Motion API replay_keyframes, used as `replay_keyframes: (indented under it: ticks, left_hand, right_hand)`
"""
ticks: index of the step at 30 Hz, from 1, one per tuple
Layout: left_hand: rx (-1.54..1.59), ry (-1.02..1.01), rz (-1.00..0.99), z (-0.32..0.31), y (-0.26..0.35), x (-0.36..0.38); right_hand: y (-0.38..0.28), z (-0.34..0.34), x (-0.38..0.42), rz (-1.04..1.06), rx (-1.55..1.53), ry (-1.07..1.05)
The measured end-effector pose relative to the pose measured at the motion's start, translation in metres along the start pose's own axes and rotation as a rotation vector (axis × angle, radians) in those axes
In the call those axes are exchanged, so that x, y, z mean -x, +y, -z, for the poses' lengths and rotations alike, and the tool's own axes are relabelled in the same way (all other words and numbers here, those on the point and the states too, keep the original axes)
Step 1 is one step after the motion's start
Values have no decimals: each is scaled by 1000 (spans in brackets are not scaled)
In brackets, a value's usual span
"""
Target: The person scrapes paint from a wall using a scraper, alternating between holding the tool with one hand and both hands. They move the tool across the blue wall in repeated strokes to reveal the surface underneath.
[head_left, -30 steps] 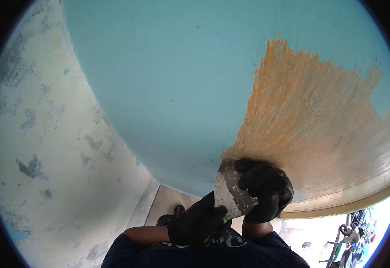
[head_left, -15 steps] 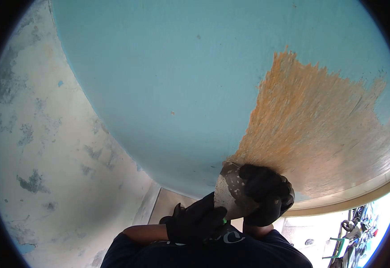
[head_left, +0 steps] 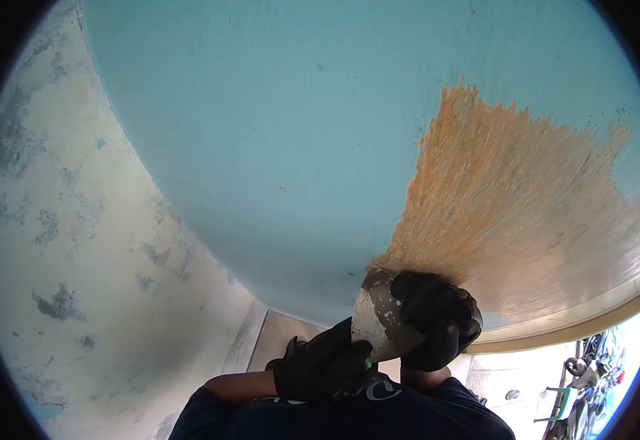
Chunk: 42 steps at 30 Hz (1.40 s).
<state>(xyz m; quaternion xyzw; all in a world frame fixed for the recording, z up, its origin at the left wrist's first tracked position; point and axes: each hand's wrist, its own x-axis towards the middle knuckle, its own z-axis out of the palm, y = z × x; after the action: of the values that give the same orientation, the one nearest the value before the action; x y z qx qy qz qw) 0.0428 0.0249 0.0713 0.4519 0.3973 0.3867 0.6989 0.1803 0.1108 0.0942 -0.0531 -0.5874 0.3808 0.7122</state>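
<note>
While the view is tipped steeply upward, a pale, mottled wall [head_left: 56, 242] with grey patches is seen on the left, meeting a turquoise painted ceiling [head_left: 298, 125] that fills the middle and top. Low in the middle, the left hand [head_left: 320, 363], in a black glove, is wrapped around the green handle [head_left: 368, 362] of a scraper [head_left: 375, 315], of which only a small sliver shows between the fingers. The scraper's wide blade, crusted with pale residue, is held tilted, with its top edge touching the ceiling at the lower tip of a scraped orange-brown patch [head_left: 518, 213]. Just to the right, the right hand [head_left: 437, 319], also gloved in black, is pressed against the blade's face with fingers curled over it. A dark blue shirt [head_left: 349, 414] is seen below both hands. At the far lower right, a bright outdoor area with blurred objects [head_left: 584, 396] is visible.
</note>
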Motion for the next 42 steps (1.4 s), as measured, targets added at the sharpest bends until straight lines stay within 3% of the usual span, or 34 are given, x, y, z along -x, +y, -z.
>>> replay_keyframes:
  ticks: [4, 10, 15, 21, 24, 37, 39, 40, 42]
  left_hand:
    - [138, 10, -23, 0, -34, -3]
    - [-31, 3, 90, 5, -19, -4]
    - [88, -63, -38, 9, -30, -8]
    - [195, -96, 27, 7, -34, -6]
    - [-15, -8, 73, 5, -19, -6]
    - [-14, -82, 67, 18, -42, -10]
    - [-520, 46, -508, 21, -49, -12]
    - [-533, 49, -512, 23, -50, -9]
    - [-15, -10, 69, 19, -25, -1]
  right_hand:
    - [-1, 6, 3, -27, 9, -40]
    - [-1, 0, -3, -23, 62, -25]
    - [-1, 2, -3, 1, 40, -37]
    - [-2, 3, 2, -52, 45, -49]
    - [0, -1, -1, -8, 21, -4]
    - [-2, -3, 0, -56, 25, -23]
    - [-3, -7, -2, -23, -34, 33]
    - [-2, -7, -3, -13, -43, 34]
    - [-1, -5, -3, 9, 18, -27]
